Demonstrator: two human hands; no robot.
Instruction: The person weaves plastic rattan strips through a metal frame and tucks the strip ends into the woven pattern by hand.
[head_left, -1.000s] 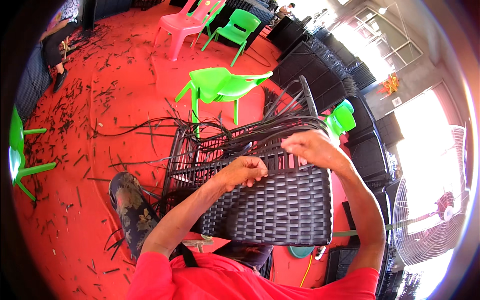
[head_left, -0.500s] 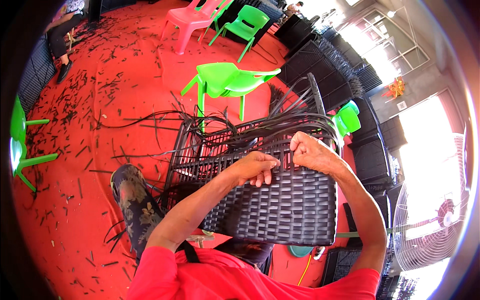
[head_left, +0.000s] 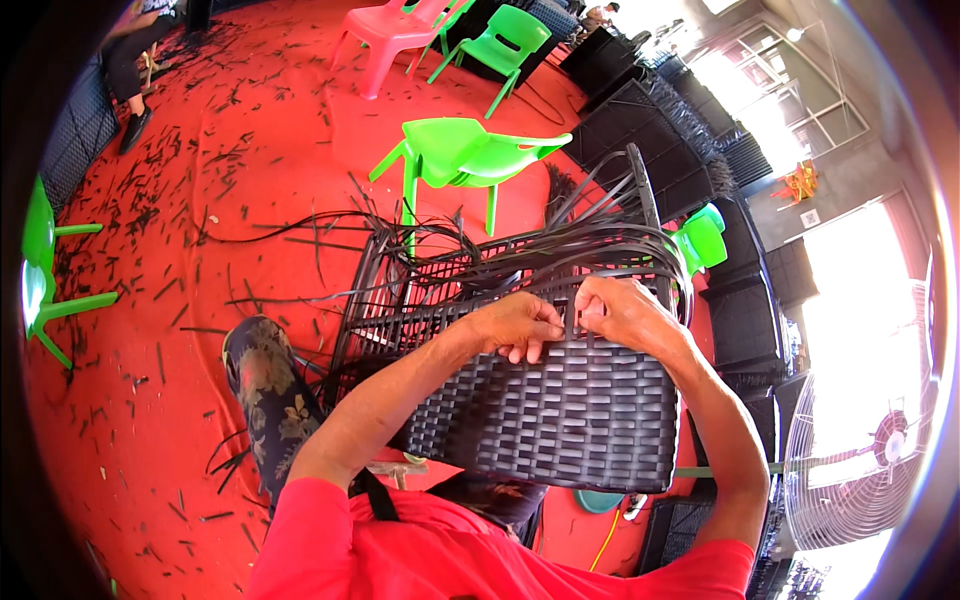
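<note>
A black wicker furniture piece [head_left: 560,410] with a glossy, tightly woven panel stands tilted before me. At the upper edge of that weave my left hand [head_left: 518,325] is closed, thumb and forefinger pinched at a black plastic strip [head_left: 570,316]. My right hand [head_left: 625,318] is curled on the other side of this strip, its thumb and forefinger pressed at it. The hands are close together, and their fingertips hide part of the strip. Beyond them, long loose black strips [head_left: 560,248] trail over the open frame bars.
A green chair [head_left: 460,155] stands just past the frame, with a pink chair [head_left: 390,42] farther back. Strip offcuts litter the red floor [head_left: 270,200]. At the right are a fan [head_left: 850,460] and stacked black wicker pieces [head_left: 640,140]. Another person's leg [head_left: 125,80] shows far left.
My right hand has come down and slightly left, its fingers now at the strip by my left hand. My left hand has shifted slightly. The whole view has tilted a little.
</note>
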